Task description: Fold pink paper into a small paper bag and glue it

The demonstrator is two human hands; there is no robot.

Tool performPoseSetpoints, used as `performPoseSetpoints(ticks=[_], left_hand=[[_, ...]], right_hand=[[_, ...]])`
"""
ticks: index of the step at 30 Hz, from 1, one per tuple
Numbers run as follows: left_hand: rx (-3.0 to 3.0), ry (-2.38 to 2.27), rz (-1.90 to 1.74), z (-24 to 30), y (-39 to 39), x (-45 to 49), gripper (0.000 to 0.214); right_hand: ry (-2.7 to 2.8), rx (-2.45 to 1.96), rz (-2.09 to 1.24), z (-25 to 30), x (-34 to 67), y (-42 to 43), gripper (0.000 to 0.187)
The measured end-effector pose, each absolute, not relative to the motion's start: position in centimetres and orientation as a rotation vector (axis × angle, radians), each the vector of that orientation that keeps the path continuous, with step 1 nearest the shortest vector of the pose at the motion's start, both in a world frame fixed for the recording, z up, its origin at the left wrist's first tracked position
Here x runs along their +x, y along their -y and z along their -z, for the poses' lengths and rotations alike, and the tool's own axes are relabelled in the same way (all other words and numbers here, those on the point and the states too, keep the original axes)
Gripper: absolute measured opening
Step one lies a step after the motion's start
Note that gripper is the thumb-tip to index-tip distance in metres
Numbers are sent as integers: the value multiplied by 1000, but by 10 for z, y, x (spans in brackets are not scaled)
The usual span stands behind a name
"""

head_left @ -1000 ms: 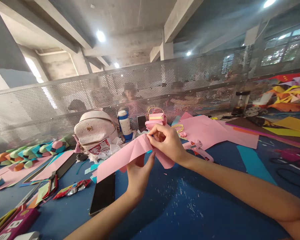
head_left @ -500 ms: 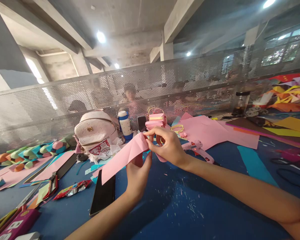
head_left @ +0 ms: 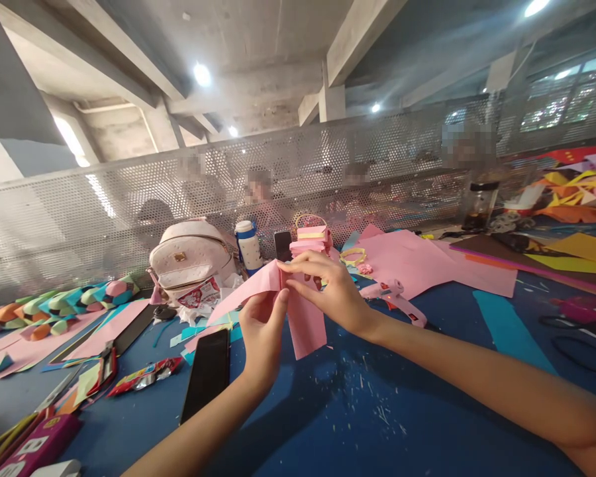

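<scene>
A strip of pink paper [head_left: 306, 324] is held up in front of me, bent sharply at its upper middle, with one end slanting out to the left and the other hanging down. My left hand [head_left: 264, 331] grips it from below near the bend, thumb pointing up. At the bend itself, the thumb and fingers of my right hand [head_left: 330, 285] pinch the paper. Below and left of the paper, a black phone [head_left: 204, 374] lies on the blue table [head_left: 338, 424]. Just right of my right hand rests a pink glue gun [head_left: 395, 298].
Behind the hands stand a white backpack [head_left: 191, 255], a bottle [head_left: 249, 245] and a pink paper box [head_left: 312, 237]. Large pink sheets [head_left: 417, 258] spread to the right. Scissors [head_left: 54, 394] and a red wrapper [head_left: 144, 376] lie left. A perforated metal screen [head_left: 94, 225] closes the far side.
The paper has turned: its bend moved slightly left, and one end now hangs down below the right hand. My left hand shifted a little left; the right fingers moved left with the bend.
</scene>
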State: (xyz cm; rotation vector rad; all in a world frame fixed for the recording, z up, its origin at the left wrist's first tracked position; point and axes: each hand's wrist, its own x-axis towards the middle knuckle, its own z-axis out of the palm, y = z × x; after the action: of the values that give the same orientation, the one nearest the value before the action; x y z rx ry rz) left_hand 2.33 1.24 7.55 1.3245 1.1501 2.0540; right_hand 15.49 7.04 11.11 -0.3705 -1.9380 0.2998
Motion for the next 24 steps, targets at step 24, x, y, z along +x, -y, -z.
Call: performPoseSetpoints(ticks=[24], left_hand=[[1612,-1003,-1986,-86,-19,10,19]], right_hand=[[2009,-469,-597,-131,169,-88,16]])
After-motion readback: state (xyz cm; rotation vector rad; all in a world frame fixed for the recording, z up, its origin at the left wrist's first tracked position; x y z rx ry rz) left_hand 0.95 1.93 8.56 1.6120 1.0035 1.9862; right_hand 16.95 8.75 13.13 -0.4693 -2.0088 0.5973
